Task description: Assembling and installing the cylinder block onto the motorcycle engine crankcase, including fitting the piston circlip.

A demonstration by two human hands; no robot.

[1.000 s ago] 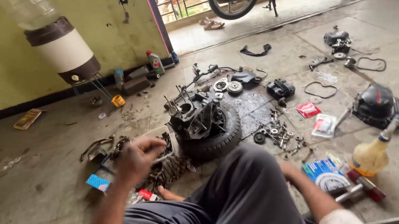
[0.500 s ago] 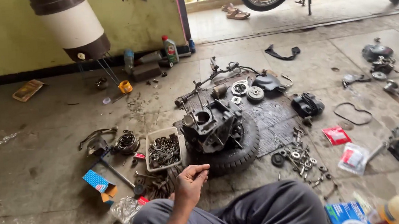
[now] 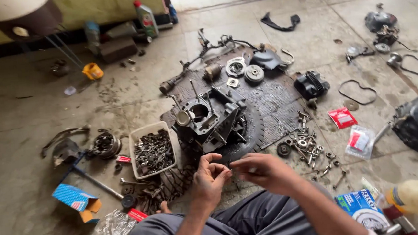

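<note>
Blue cardboard box [image 3: 76,199] lying open on the floor at left; red packet [image 3: 342,117] and clear pouch with red insert [image 3: 360,140] at right; blue-and-white box [image 3: 364,209] and yellow bottle [image 3: 417,195] near the right knee. Bare concrete open far left and beyond the mat. Left hand [image 3: 209,177] and right hand [image 3: 260,170] meeting fingertip to fingertip, pinched narrow on something too small to tell, just in front of the engine block [image 3: 208,118] resting on the tyre [image 3: 251,131], beside a tray of bolts [image 3: 152,150].

Soft, even daylight, brightest at the top by the open doorway, faint shadows under the engine block [image 3: 209,120], dull sheen on the wet concrete floor [image 3: 38,193], hands slightly motion-blurred, mild wide-angle bending at the edges, centre sharp
</note>
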